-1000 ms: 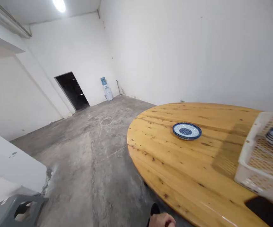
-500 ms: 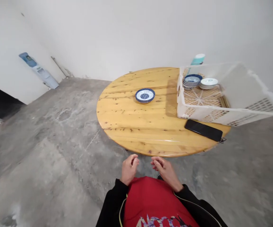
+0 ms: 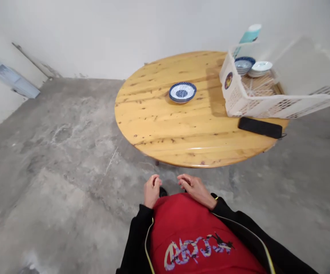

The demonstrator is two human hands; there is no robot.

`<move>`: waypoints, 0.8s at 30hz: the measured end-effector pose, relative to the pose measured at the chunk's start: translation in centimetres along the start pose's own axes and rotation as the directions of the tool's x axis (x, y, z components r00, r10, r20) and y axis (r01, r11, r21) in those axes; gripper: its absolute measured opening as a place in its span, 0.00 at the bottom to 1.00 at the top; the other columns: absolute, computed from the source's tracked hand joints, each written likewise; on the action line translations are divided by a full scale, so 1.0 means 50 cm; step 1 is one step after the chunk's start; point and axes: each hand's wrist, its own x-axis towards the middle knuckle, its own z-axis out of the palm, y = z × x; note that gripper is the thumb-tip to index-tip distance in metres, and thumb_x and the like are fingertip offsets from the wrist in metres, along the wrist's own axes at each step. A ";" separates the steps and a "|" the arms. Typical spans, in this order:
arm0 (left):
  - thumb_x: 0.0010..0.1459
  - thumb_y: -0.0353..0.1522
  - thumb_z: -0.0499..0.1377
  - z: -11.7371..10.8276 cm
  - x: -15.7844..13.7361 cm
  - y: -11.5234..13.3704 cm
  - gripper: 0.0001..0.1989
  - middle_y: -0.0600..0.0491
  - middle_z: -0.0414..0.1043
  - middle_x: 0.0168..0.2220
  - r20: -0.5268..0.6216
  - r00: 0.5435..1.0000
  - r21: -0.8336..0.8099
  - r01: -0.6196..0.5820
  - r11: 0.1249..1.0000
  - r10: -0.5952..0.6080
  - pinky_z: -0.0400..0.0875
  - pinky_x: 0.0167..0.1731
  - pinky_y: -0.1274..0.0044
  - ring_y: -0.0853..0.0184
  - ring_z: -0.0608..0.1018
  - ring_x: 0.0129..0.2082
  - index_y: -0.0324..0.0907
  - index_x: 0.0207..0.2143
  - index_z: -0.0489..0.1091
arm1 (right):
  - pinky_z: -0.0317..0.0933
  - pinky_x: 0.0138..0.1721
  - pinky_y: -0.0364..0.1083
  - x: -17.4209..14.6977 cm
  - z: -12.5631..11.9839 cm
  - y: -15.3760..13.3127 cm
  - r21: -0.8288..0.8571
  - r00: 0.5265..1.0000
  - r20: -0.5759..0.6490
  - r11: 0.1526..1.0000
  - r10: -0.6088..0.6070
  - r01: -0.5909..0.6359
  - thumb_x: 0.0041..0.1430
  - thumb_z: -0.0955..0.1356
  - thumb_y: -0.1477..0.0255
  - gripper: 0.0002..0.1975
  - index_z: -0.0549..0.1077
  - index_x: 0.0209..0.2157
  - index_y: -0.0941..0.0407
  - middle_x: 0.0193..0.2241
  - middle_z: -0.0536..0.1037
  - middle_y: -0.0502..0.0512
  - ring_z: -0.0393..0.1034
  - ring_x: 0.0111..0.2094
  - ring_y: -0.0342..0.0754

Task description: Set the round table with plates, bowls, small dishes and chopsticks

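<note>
The left hand [image 3: 151, 190] and the right hand [image 3: 195, 188] hang close together in front of the person's red shirt [image 3: 190, 228], just short of the near edge of the round wooden table [image 3: 159, 125]. Both are empty, with the fingers loosely curled inward, and neither touches anything.

The nearest dish is a stack of blue-patterned plates [image 3: 182, 92] lying alone towards the middle of the table, well apart from the hands. It looks like glazed ceramic: stiff, fairly heavy as a stack, slick on the surface and likely to chip or break if knocked. A sound hold would probably be at the rim on two opposite sides, fingers under the lowest plate so that the stack lifts as one.

Further right, a white plastic crate [image 3: 239, 102] sits on the table's far right, holding more blue plates [image 3: 244, 64] and white dishes [image 3: 261, 67]. A black phone [image 3: 260, 127] lies just beside the crate's near wall. A teal bottle [image 3: 249, 35] stands behind the crate.
</note>
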 end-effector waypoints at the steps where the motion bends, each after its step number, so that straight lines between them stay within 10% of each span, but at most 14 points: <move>1: 0.65 0.37 0.52 0.004 0.005 0.002 0.14 0.50 0.81 0.35 0.034 0.999 -0.008 0.005 1.000 -0.005 0.74 0.41 0.74 0.65 0.82 0.35 0.41 0.42 0.74 | 0.70 0.33 0.49 -0.005 0.001 0.002 0.007 0.999 -0.013 0.999 0.035 -0.035 0.59 0.64 0.56 0.18 0.77 0.38 0.54 0.30 0.83 0.56 0.79 0.28 0.52; 9: 0.65 0.36 0.52 0.029 0.043 0.021 0.14 0.51 0.81 0.36 0.168 0.985 -0.013 -0.037 0.999 0.039 0.72 0.37 0.75 0.65 0.82 0.34 0.41 0.42 0.75 | 0.71 0.32 0.48 0.018 0.008 0.013 0.062 0.987 -0.053 0.987 0.153 -0.149 0.57 0.66 0.54 0.20 0.77 0.37 0.55 0.29 0.83 0.55 0.78 0.27 0.51; 24: 0.65 0.39 0.51 0.012 0.148 0.067 0.14 0.50 0.80 0.34 0.015 0.996 0.027 0.084 0.996 -0.084 0.74 0.39 0.74 0.65 0.82 0.33 0.41 0.40 0.73 | 0.69 0.31 0.46 0.206 -0.036 -0.004 0.187 0.992 0.069 0.975 0.108 -0.120 0.57 0.64 0.58 0.16 0.76 0.36 0.55 0.28 0.81 0.55 0.77 0.26 0.50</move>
